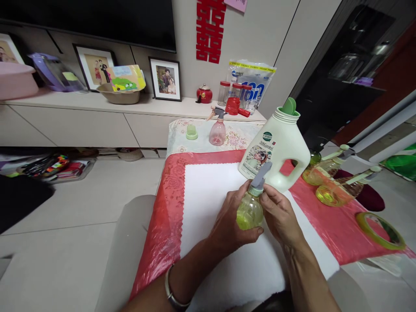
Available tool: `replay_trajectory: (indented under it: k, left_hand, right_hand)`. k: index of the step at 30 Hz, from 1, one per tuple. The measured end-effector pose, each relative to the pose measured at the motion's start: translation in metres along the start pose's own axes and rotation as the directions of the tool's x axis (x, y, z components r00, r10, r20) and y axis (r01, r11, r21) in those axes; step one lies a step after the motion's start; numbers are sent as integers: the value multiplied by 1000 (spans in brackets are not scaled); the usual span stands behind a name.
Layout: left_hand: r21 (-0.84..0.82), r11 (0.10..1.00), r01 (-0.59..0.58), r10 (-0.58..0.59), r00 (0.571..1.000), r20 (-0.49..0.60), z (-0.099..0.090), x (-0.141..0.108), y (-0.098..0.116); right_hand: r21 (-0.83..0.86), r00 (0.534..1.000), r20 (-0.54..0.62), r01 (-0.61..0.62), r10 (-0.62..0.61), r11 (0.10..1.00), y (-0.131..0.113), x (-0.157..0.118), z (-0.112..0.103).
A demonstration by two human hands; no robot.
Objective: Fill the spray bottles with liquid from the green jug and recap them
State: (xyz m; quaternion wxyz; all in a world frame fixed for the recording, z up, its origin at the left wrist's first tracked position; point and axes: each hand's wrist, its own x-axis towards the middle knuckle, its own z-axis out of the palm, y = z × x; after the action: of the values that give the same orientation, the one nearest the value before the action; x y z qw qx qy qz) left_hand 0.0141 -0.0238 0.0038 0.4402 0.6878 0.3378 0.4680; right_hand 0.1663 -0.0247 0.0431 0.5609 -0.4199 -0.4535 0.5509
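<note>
Well, the spray bottle (pixel 251 211) sits between fingers (pixel 274 201).

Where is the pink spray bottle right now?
In the head view, the pink spray bottle stands slightly above the picture's centre on the floral tablecloth, right of the light green cap.

Saw, well beyond the left hand (pixel 227 221), a pale wall (pixel 256 39) hung with a red paper cut-out (pixel 209 34). Found a black screen (pixel 97 21) farther left, over a low white cabinet (pixel 74 123) bearing framed photographs (pixel 165 80). Noticed grey-white floor tiles (pixel 78 195) with dark joints, left of the left hand. Made out a dark cabinet (pixel 338 108) and a reddish-brown panel (pixel 401 73) beyond the right hand (pixel 281 216), under even indoor light.
</note>
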Motion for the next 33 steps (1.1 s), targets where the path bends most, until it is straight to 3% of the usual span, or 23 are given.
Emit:
replay_trajectory:
  k: [3, 11, 16, 21, 27, 30, 33]
  left_hand:
    - [-1, 1000, -3, 3, 1000, -5, -1, 0, 0]
    - [-4, 1000, -15, 15, 999, -30, 1, -1, -1]
    - [-131, 988, 83, -88, 995, -38, -3, 1, 6]
    - [-359, 920, 156, -144, 988, 60, -6, 1, 14]
    - [-436, 890, 133, -38, 975, 219, -7, 0, 21]
    - [-503, 857, 116, -12, 978, 206, -3, -2, 18]
    - [-515, 845, 148, -57, 980, 188, 0, -3, 14]
  right_hand:
    - [33, 999, 41, -16, 15, 999, 2, -1, 3]
    - [27, 986, -163, 44, -39, 999, 10, -4, 18]
    - [205, 998, 14, -65, 64, 977, 7, 2, 11]
    - [314, 988, -58, -120, 145, 942, 4, 14, 1]
    - [309, 995, -18, -88, 99, 947, 1, 6, -5]
    - [308, 996, 51, -82, 70, 948, -1, 3, -8]
    - [280, 994, 78, -90, 70, 956, -3, 2, -11]
